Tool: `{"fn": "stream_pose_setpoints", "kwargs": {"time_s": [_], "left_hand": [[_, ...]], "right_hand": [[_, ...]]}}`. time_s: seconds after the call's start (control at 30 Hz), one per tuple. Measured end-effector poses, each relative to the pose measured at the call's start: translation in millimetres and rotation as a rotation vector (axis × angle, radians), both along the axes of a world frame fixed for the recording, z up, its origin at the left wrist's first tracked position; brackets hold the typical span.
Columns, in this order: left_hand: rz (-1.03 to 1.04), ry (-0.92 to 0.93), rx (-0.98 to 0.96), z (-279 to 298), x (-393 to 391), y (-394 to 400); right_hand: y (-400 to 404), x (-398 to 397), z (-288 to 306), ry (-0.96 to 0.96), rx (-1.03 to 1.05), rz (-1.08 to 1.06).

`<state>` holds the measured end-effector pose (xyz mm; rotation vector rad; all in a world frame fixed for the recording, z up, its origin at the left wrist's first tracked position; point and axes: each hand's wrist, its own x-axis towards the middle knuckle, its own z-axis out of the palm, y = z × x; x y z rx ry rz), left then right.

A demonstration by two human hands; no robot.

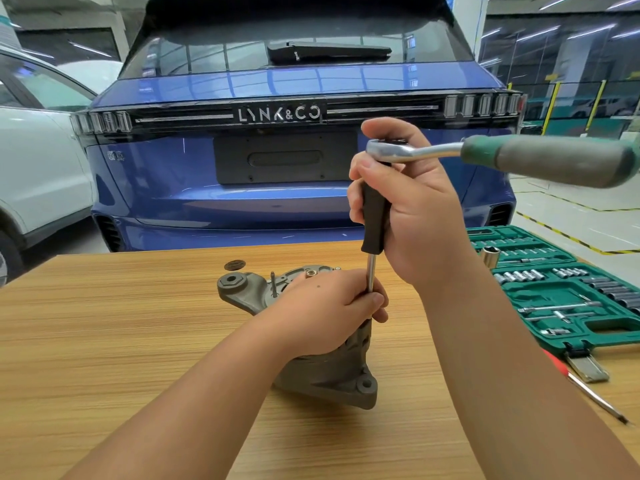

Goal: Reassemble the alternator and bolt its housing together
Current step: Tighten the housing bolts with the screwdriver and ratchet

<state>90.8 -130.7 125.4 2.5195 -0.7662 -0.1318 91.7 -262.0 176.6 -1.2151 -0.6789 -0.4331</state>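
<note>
A grey cast alternator (329,372) stands on the wooden table (121,323), its mounting ears at the upper left and lower right. My left hand (332,306) rests on top of it and pinches the steel shaft (370,275) of a driver near its lower end. My right hand (412,202) grips the driver's black handle (374,216) upright, with a chrome ratchet (408,150) seated on the handle's top. The ratchet's green and grey grip (554,161) sticks out to the right. A thin stud (273,282) rises from the housing beside my left hand.
An open green socket set (561,289) lies at the table's right, a loose socket (490,258) standing at its rim. A red-handled screwdriver (588,393) lies near the right edge. A dark round cap (234,265) sits behind the alternator. A blue car (277,168) stands beyond the table.
</note>
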Motion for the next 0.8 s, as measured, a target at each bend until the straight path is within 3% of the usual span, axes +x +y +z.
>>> {"fn": "stream_pose_setpoints", "kwargs": {"time_s": [0.3,0.57,0.67,0.8], "left_hand": [[-0.005,0.002,-0.003,1.3,-0.8,0.2],[-0.011,0.009,-0.011,2.3,-2.3,1.8],[-0.011,0.009,-0.011,1.7,-2.2,1.5],[-0.003,-0.002,0.008,1.8,-1.4,-0.8]], "right_hand": [[-6.2,1.1,-0.5,0.005,0.033,0.165],[-9.7,-3.0,-1.7,0.031,0.054,0.467],[-4.7,-4.3,2.6,0.109,0.091,0.374],[-3.7,-3.2,7.4,0.238,0.148,0.090]]}}
